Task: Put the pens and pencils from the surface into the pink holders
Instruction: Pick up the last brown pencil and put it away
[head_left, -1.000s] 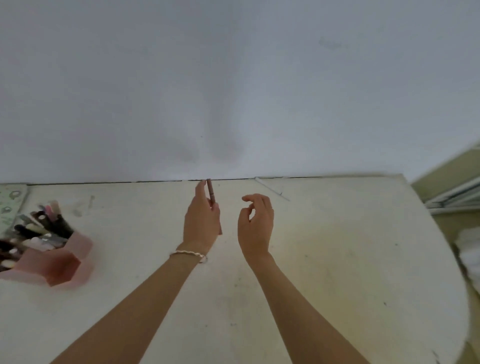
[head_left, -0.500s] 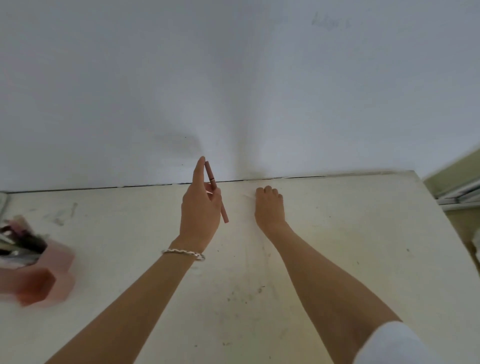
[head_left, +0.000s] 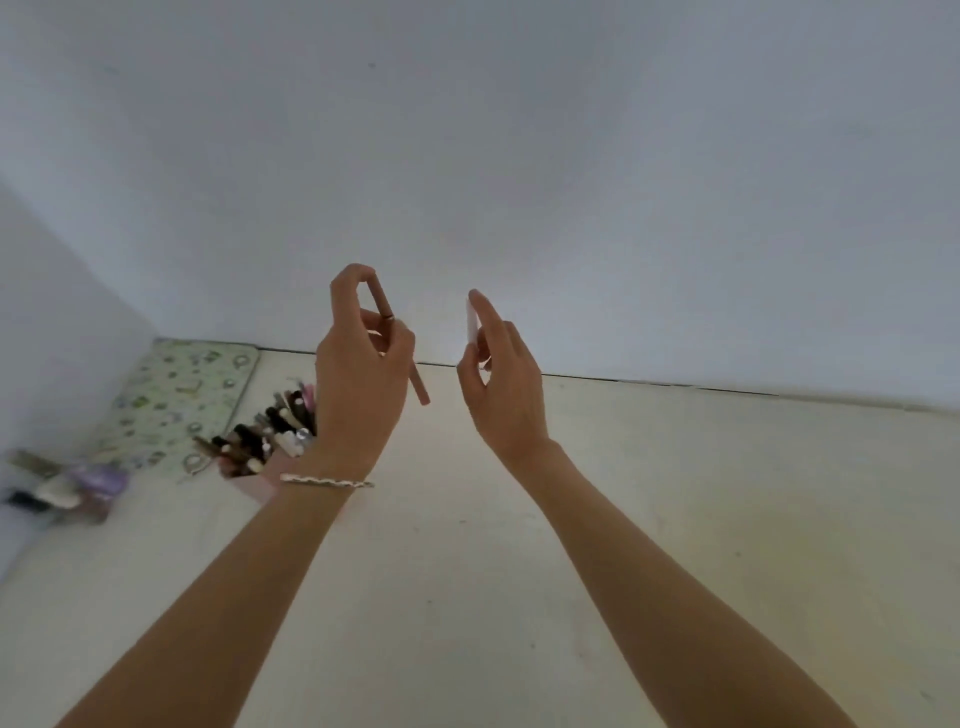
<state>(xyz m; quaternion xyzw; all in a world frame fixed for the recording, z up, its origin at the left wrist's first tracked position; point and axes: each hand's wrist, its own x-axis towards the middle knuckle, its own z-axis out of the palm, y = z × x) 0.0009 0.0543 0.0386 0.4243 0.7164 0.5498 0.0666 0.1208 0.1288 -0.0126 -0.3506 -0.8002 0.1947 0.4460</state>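
Note:
My left hand (head_left: 361, 374) is raised above the table and grips a reddish-brown pencil (head_left: 420, 387), which slants down to the right. My right hand (head_left: 501, 379) is raised beside it and pinches a thin white pen (head_left: 471, 322) upright between thumb and forefinger. A pink holder (head_left: 249, 480) stands behind my left wrist, partly hidden, packed with several pens and pencils (head_left: 270, 431) that lean up and to the right.
The cream table (head_left: 675, 519) meets a white wall at the back. A green patterned mat (head_left: 176, 400) lies in the back left corner. A purple item with brushes (head_left: 78, 488) sits blurred at the far left edge.
My right hand left the tabletop and rose with the white pen in it. My left hand rose too, still with the brown pencil. The view swung left, bringing the holder and mat nearer the middle.

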